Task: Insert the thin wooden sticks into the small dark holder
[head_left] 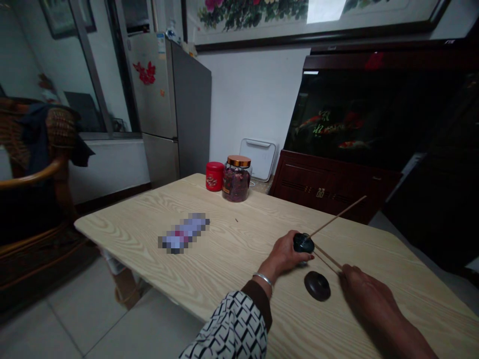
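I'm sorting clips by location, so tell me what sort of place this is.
Probably a dining or living area in a home: a refrigerator, a fish tank and a wicker chair are in view.

Here I see a bold black-and-white geometric sleeve [234, 326], running into a dark brown cuff [258, 299], and a slim silver bangle [264, 278] gleaming before my left hand [286, 253]!

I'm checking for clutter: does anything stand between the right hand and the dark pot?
Nothing visible does; only the thin stick in the right hand reaches toward the dark pot. The dark disc lies beside that line, on the table.
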{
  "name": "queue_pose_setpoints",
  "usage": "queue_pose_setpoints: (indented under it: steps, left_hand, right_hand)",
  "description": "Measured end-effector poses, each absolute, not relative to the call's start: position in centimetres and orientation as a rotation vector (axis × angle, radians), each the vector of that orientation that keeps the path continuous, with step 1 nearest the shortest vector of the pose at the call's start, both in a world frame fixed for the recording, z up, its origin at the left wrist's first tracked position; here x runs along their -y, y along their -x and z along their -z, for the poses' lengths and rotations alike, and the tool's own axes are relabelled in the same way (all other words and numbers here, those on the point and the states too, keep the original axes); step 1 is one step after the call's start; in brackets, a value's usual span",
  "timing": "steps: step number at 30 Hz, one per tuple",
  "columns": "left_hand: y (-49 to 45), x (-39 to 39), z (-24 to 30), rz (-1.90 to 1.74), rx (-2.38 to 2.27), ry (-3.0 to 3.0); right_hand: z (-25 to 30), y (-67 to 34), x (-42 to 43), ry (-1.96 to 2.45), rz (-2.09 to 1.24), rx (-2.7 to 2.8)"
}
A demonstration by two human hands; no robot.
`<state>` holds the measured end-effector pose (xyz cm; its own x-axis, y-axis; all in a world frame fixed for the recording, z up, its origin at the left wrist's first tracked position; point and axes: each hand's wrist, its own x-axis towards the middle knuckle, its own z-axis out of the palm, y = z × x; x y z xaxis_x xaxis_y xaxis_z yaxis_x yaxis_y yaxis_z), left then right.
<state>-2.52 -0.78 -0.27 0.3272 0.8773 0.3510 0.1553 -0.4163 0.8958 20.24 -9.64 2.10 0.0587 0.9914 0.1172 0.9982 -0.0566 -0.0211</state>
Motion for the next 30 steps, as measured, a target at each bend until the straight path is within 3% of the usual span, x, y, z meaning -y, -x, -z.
queue_pose_setpoints:
  steps: [8,16,21,30]
  left_hand:
    - [2.9,0.9,0.0,-1.100,-0.946,-1.813]
    - [2.7,0.7,0.3,-1.084,-0.953,-1.800]
    - [2.7,0.7,0.1,-1.088,-0.957,-1.801]
    - [2.5,0.6,0.4,-1.128,-0.934,-1.841]
  right_hand:
    - [-1.7,-22.0,9.0,2.086,-0.140,1.767]
    - [-5.0,-20.2,9.1,1.428,-0.651,0.864]
    - [-8.0,-16.5,9.1,1.113,-0.643,0.748]
    - [-9.4,-14.6,7.5,0.999,-0.410,0.921]
